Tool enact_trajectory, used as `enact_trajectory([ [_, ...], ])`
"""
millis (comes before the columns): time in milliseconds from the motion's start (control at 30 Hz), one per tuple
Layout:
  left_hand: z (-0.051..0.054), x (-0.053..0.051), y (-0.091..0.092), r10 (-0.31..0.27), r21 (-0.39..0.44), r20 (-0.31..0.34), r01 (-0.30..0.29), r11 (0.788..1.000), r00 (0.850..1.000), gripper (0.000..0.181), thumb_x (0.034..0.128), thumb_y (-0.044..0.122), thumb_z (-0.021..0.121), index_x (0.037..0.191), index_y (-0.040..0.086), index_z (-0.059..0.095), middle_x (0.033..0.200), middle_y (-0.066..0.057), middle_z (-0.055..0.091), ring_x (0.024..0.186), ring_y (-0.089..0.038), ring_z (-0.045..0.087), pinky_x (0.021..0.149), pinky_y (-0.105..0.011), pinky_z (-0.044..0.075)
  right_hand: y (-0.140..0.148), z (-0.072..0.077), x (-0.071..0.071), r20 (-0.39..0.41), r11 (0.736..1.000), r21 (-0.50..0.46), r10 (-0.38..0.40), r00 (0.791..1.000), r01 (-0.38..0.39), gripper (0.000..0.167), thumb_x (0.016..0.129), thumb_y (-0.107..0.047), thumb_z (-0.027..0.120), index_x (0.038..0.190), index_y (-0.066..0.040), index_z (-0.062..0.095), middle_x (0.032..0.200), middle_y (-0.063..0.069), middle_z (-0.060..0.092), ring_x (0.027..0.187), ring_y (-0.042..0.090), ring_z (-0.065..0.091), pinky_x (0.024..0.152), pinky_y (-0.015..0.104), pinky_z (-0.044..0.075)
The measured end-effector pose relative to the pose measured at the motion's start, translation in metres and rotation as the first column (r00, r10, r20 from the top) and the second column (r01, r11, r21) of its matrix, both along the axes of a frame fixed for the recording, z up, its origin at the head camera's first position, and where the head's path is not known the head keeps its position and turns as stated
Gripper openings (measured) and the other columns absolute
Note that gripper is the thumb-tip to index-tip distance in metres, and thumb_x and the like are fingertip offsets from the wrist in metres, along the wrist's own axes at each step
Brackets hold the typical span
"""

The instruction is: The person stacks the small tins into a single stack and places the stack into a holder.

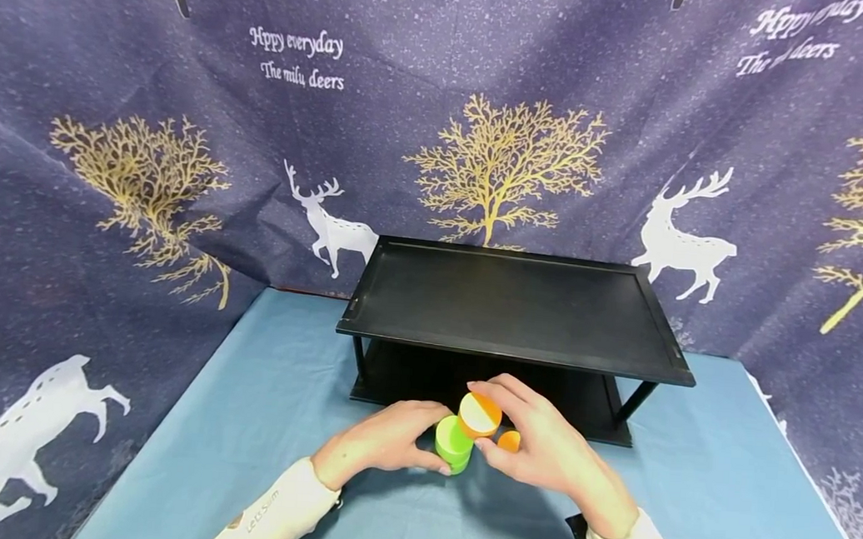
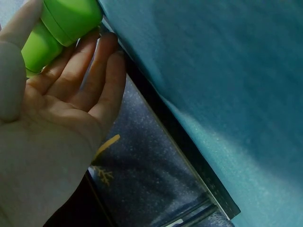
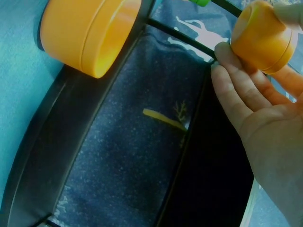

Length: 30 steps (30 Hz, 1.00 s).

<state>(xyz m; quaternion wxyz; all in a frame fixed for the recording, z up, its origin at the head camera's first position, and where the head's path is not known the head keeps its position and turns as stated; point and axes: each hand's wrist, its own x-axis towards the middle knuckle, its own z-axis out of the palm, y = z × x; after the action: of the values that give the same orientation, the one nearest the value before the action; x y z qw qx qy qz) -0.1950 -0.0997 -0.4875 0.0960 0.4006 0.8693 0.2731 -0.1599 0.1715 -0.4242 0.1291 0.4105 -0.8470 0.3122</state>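
Observation:
Near the front of a black two-tier shelf [image 1: 511,308], my left hand [image 1: 390,435] holds a green round cup-like piece [image 1: 453,440] between thumb and fingers. In the left wrist view the green piece [image 2: 71,21] shows a seam and a second green section below. My right hand [image 1: 539,444] pinches an orange cup-like piece [image 1: 480,415], its round face turned up beside the green one. The right wrist view shows this orange piece [image 3: 262,38] at the fingertips. Another orange cup [image 1: 510,440] is on the blue cloth, partly hidden by the right hand.
A blue cloth [image 1: 263,425] covers the table. The shelf's dark lower tier [image 1: 424,369] lies just beyond the hands. Behind hangs a navy curtain [image 1: 381,132] with white deer and gold trees.

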Motion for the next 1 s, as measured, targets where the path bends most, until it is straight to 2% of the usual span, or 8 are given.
enact_trajectory([
  [200, -0.001, -0.001, -0.001, -0.007, 0.004, -0.010, 0.007, 1.000, 1.000, 0.058, 0.0874, 0.057, 0.082, 0.133, 0.026, 0.064, 0.118, 0.018, 0.065, 0.105, -0.010, 0.065, 0.099, -0.025, 0.053, -0.004, -0.003, 0.000, -0.003, 1.000, 0.003, 0.000, 1.000, 0.000, 0.063, 0.085, -0.019, 0.084, 0.143, -0.016, 0.062, 0.125, -0.006, 0.063, 0.102, 0.008, 0.060, 0.086, 0.033, 0.061],
  [400, -0.001, -0.002, -0.001, -0.013, -0.003, -0.019, 0.013, 1.000, 1.000, 0.059, 0.0873, 0.056, 0.083, 0.133, 0.025, 0.063, 0.117, 0.017, 0.065, 0.104, -0.008, 0.064, 0.098, -0.024, 0.054, -0.007, -0.006, 0.000, 0.015, 1.000, 0.005, 0.012, 1.000, -0.012, 0.064, 0.086, -0.018, 0.084, 0.146, -0.015, 0.060, 0.129, -0.005, 0.063, 0.104, 0.009, 0.061, 0.088, 0.029, 0.061],
  [600, -0.002, -0.001, -0.002, -0.012, 0.003, -0.011, 0.012, 1.000, 1.000, 0.059, 0.0877, 0.054, 0.084, 0.134, 0.024, 0.063, 0.118, 0.017, 0.065, 0.104, -0.008, 0.063, 0.099, -0.025, 0.054, -0.011, -0.010, 0.000, 0.043, 0.999, 0.000, 0.032, 0.999, -0.032, 0.065, 0.090, -0.018, 0.082, 0.149, -0.014, 0.057, 0.133, -0.002, 0.062, 0.106, 0.010, 0.062, 0.086, 0.033, 0.062],
  [833, -0.001, 0.000, -0.001, 0.001, 0.003, 0.006, -0.001, 1.000, 1.000, 0.062, 0.0876, 0.055, 0.083, 0.138, 0.027, 0.062, 0.124, 0.018, 0.066, 0.109, -0.008, 0.064, 0.104, -0.028, 0.053, -0.015, -0.013, 0.000, 0.032, 0.999, 0.021, 0.040, 0.999, -0.041, 0.066, 0.091, -0.018, 0.083, 0.151, -0.014, 0.055, 0.136, -0.002, 0.060, 0.109, 0.010, 0.062, 0.093, 0.026, 0.059],
  [1000, -0.002, 0.000, -0.001, 0.004, 0.003, 0.005, -0.004, 1.000, 1.000, 0.061, 0.0879, 0.054, 0.084, 0.138, 0.027, 0.062, 0.125, 0.018, 0.066, 0.109, -0.006, 0.064, 0.105, -0.028, 0.053, -0.017, -0.014, 0.002, 0.051, 0.999, 0.032, 0.028, 0.998, -0.030, 0.066, 0.091, -0.020, 0.084, 0.151, -0.016, 0.055, 0.136, -0.004, 0.060, 0.109, 0.009, 0.061, 0.094, 0.026, 0.059],
])
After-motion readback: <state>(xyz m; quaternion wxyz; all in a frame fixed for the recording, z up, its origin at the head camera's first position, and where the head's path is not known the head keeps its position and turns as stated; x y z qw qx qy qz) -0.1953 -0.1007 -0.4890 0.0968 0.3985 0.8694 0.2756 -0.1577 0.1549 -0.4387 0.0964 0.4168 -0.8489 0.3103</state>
